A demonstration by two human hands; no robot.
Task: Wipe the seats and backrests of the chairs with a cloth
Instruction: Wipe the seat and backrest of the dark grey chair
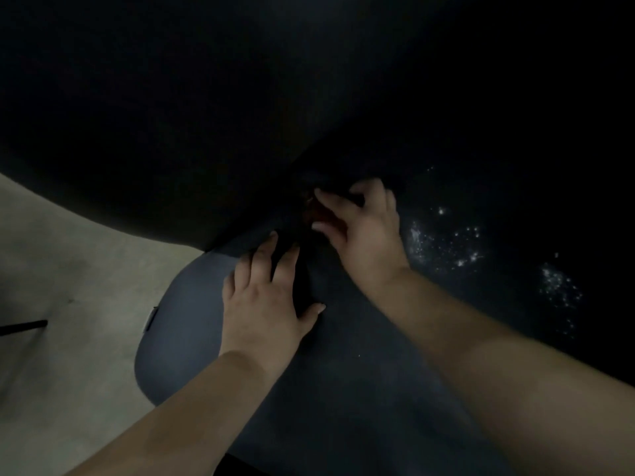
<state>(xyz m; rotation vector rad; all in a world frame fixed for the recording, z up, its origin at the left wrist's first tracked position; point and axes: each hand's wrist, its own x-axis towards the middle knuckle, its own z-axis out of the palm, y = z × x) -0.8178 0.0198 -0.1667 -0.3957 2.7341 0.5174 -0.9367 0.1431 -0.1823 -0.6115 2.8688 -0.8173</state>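
- The left hand (264,304) lies flat with fingers spread on the chair seat (192,324).
- The right hand (364,228) curls its fingers around something dark, perhaps the cloth (319,214); too dim to tell.
- Risk: in this gloom, white specks (446,242) right of the hands get missed.

A dark blue-grey chair seat (213,324) stands on a pale floor (68,252), with a left hand (264,304) resting flat on the seat near its back edge and scattered pale specks (457,249) lying on the darker surface to the right.
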